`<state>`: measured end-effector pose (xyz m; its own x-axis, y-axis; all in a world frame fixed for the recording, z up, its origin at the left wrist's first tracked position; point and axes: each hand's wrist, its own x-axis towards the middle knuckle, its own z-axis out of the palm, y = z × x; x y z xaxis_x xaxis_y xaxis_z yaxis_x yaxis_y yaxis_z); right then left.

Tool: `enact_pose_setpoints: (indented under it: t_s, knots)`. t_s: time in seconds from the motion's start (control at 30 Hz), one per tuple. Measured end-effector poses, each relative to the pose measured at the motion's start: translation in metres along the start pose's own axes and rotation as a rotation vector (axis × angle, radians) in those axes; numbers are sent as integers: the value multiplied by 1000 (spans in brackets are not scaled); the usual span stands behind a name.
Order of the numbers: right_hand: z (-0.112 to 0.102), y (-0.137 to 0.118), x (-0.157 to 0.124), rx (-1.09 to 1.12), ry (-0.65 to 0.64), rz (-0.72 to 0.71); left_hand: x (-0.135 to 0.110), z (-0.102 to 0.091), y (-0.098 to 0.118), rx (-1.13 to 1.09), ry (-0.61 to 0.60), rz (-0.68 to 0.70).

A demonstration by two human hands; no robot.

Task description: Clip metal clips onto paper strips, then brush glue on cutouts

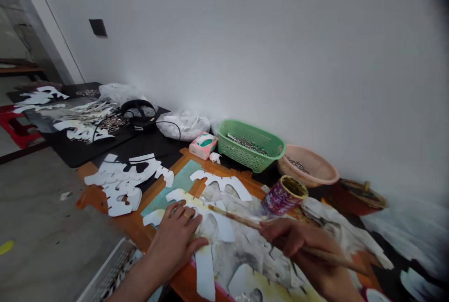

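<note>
My left hand (177, 236) lies flat with fingers spread on a white cut-out piece (217, 225) on the glue-stained work surface. A ring shows on one finger. My right hand (298, 241) is closed round a long wooden brush handle (245, 220) whose tip reaches left onto the white piece near my left fingers. Just beyond the brush stands a tilted open can (284, 195) with yellowish glue at its rim.
More white cut-outs (122, 180) lie to the left on the orange table and on a black mat (73, 150) farther back. A green basket (250, 145), pink bowl (308, 165), tissue box (203, 145), plastic bags and black headphones (138, 111) line the wall.
</note>
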<state>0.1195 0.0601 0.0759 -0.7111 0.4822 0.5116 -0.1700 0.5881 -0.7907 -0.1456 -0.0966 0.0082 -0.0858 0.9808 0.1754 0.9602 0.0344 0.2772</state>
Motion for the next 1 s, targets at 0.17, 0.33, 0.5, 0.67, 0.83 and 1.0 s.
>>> enact_pose_setpoints:
  t_s: [0.17, 0.33, 0.5, 0.67, 0.83, 1.0]
  knots:
    - [11, 3, 4, 0, -60, -5, -1, 0, 0, 10, 22, 21]
    - [11, 8, 9, -56, -60, -59, -1, -1, 0, 31, 40, 31]
    - [6, 2, 5, -36, -95, -60, -1, -3, 1, 19, 10, 18]
    - [0, -11, -1, -41, -137, -54, -1, -2, 1, 38, 32, 29]
    - [-7, -9, -2, -124, -116, -70, -1, 1, -1, 48, 57, 40]
    - [-5, -4, -2, -143, -142, -97, -1, 0, 0, 29, 47, 37]
